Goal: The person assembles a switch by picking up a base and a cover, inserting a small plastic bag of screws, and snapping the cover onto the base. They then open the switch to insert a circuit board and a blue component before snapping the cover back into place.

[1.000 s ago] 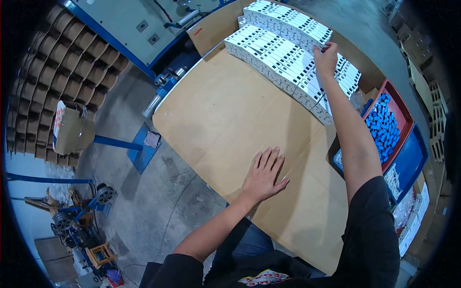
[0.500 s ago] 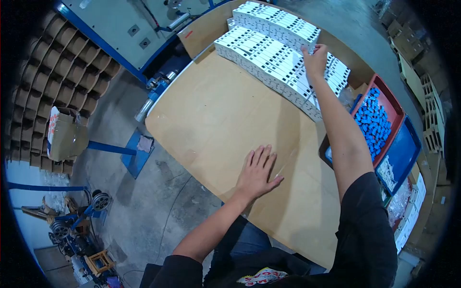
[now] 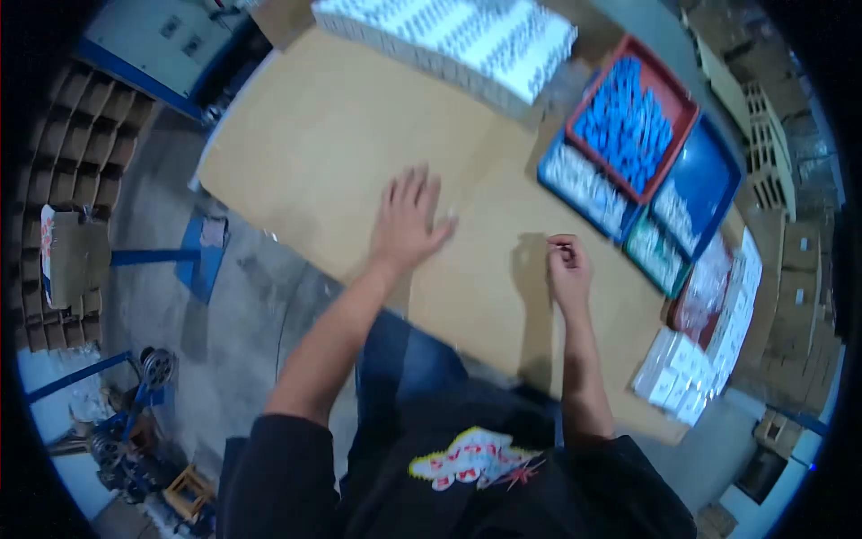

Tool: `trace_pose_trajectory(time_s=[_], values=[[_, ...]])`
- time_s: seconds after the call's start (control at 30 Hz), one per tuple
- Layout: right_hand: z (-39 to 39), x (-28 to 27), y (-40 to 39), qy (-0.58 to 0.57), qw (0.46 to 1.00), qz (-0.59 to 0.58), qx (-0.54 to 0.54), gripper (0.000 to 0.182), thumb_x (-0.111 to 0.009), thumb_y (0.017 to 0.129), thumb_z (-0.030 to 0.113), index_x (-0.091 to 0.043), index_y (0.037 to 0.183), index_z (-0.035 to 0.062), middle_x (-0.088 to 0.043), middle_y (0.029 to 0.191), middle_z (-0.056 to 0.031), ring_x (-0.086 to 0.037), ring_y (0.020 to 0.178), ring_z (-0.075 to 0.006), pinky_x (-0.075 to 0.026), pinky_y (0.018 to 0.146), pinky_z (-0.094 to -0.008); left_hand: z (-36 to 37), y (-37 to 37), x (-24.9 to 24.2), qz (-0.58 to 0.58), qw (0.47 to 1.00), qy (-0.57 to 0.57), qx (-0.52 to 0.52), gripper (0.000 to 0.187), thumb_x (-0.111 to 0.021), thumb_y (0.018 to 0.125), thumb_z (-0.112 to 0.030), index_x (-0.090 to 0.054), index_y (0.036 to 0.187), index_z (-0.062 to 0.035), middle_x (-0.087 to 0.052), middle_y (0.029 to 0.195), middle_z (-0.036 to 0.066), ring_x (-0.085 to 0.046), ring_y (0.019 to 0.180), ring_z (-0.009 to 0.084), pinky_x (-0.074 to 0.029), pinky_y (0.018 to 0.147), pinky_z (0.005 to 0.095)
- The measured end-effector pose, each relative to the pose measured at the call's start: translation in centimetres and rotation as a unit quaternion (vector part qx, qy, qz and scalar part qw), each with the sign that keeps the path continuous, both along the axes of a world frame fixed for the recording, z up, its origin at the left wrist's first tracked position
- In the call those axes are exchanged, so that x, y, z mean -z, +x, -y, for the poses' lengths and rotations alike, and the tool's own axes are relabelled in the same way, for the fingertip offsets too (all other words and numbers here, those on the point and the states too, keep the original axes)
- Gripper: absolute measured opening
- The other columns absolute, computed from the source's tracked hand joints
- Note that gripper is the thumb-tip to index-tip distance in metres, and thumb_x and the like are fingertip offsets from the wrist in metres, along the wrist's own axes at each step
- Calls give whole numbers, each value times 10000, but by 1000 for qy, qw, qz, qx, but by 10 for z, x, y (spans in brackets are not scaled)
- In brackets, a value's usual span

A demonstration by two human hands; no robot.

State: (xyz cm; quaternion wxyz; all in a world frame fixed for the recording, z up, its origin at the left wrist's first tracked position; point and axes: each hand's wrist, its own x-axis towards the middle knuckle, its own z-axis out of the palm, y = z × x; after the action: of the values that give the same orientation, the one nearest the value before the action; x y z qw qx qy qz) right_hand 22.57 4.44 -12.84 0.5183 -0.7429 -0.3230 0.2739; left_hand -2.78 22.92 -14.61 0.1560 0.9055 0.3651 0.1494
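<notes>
Since a second ago the right hand point(image 3: 568, 269) has come back from the far stack of white boxes point(image 3: 467, 40) and now sits low over the near part of the desk point(image 3: 314, 135), just left of the trays. Its fingers are curled in with thumb and fingertips pinched together; the frame is blurred and whatever it may hold is too small to make out, so I cannot tell whether the grip is on anything. The left hand point(image 3: 406, 225) remains flat on the brown cardboard covering the desk, fingers spread and open, palm down, gripping nothing, a little apart from the right hand. The view itself has swung down and toward the person, so the white boxes now lie at the top edge of the picture.

To the right of the right hand stands a red tray point(image 3: 675, 94) filled with small blue parts point(image 3: 628, 121). Beside it and nearer lie blue trays point(image 3: 709, 184) holding pale small parts point(image 3: 584, 180). More white boxes point(image 3: 682, 373) are stacked at the desk's near right corner. On the left, past the desk edge, is the concrete floor, with rows of cardboard tubes point(image 3: 81, 153) stacked beyond.
</notes>
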Motion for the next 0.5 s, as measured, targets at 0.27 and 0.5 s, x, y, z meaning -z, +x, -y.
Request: trace_pose_trajectory(time_s=[0.27, 0.5], values=[[205, 14, -10, -41, 987, 17, 155, 124, -588, 990, -1, -663, 1088, 5, -650, 860, 6, -594, 751, -38, -477, 680, -191, -12, 3, -2, 45, 996, 78, 5, 633, -624, 950, -456, -545, 1431, -52, -462, 1545, 182, -403, 1444, 374, -267, 1213, 529], [246, -11, -29, 39, 977, 34, 207, 117, -631, 977, 27, -684, 1074, -9, -686, 842, -27, -621, 724, -82, -502, 665, -235, 12, 21, -25, 104, 981, 135, 91, 359, -653, 968, -192, -632, 1293, -40, -588, 1407, 163, -566, 1295, 318, -401, 1116, 471]])
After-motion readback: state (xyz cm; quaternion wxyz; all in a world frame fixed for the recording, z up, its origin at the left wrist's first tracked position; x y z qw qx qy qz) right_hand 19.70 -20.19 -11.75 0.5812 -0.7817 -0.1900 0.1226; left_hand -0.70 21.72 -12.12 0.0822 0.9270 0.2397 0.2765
